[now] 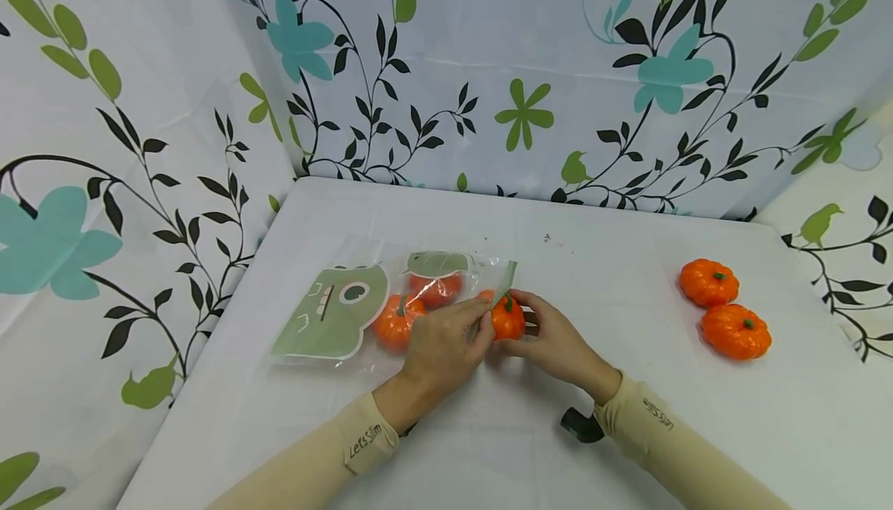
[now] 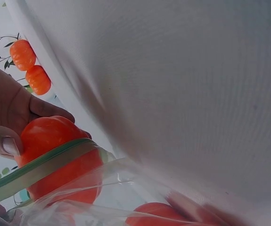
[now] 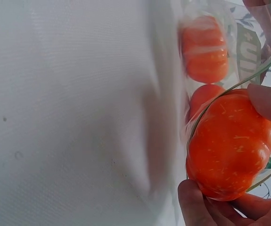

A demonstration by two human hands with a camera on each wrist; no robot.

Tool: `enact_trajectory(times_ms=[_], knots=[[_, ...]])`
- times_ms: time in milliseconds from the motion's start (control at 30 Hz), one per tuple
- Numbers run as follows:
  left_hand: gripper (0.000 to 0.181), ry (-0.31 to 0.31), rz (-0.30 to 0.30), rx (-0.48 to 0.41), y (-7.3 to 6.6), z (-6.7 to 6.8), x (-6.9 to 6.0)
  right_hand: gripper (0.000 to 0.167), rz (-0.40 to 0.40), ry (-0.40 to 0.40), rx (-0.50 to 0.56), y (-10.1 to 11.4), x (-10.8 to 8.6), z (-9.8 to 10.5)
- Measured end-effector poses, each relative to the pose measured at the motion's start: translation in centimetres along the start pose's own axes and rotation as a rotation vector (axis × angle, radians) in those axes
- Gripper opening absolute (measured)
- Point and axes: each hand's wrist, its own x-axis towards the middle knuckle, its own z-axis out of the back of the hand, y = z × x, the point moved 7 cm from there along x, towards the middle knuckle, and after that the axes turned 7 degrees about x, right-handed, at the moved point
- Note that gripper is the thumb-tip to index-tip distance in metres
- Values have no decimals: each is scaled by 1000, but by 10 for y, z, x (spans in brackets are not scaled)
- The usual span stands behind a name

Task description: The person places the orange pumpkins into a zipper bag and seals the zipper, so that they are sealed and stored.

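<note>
A clear zip bag with a green cartoon print lies on the table, its green-edged mouth facing right. Inside it are orange toy pumpkins, partly behind the plastic. My left hand pinches the bag's edge near the mouth. At that opening my right hand grips another small orange pumpkin between thumb and fingers. In the right wrist view this pumpkin sits partway inside the green rim. The left wrist view shows the bag's green strip crossing in front of it.
Two more orange pumpkins stand together on the right side of the white table. A dark device is at the right wrist. A patterned curtain hangs behind and at the sides.
</note>
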Motion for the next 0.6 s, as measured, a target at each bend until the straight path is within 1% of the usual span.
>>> enact_trajectory(times_ms=[167, 400, 533, 600], knots=[[17, -2, -3, -4, 0, 0, 1, 86, 11, 10, 11, 0, 0, 0], [16, -13, -15, -7, -2, 0, 0, 85, 29, 6, -25, 2, 3, -2], [18, -7, -22, -13, -4, -1, -1, 81, 65, -2, -68, 5, 10, -5], [19, -6, -29, -9, -5, -2, -2, 75, 82, -8, -82, 6, 13, -6]])
